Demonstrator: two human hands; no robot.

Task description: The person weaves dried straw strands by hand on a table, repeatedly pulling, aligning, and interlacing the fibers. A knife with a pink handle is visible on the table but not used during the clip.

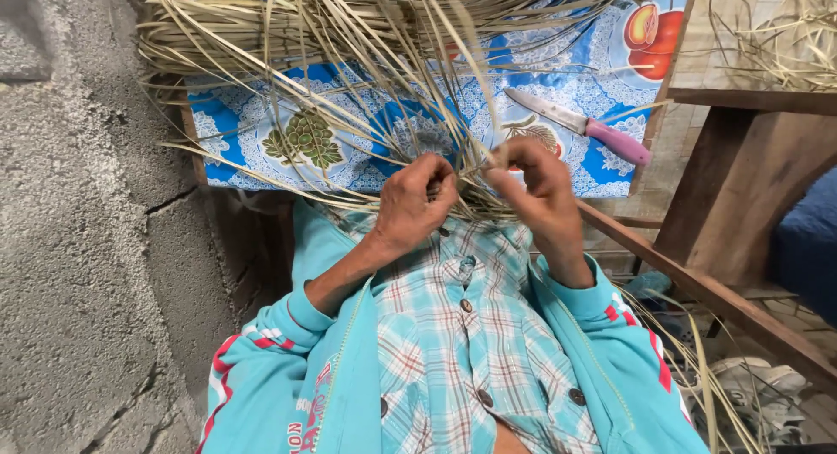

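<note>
Straw strips (366,61) hide both hands' fingers (436,192), blurring their grip.

A pink-handled knife (580,124) lies on a blue floral tablecloth (235,122). A brown wooden frame (741,192) stands to the right, beside a rough grey concrete wall (78,245) at left. Pale footwear (767,393) lies lower right.

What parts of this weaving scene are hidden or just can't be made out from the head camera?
- Woven piece under the hands: covered by the left hand and right hand; its pattern is unclear.
- Straw strips: cut off by the top edge, so their length is unknown.
- Knife: blade partly crossed by strips.
- Tablecloth: mostly buried under strips.
- Things on the floor at lower right: too blurred to tell.
</note>
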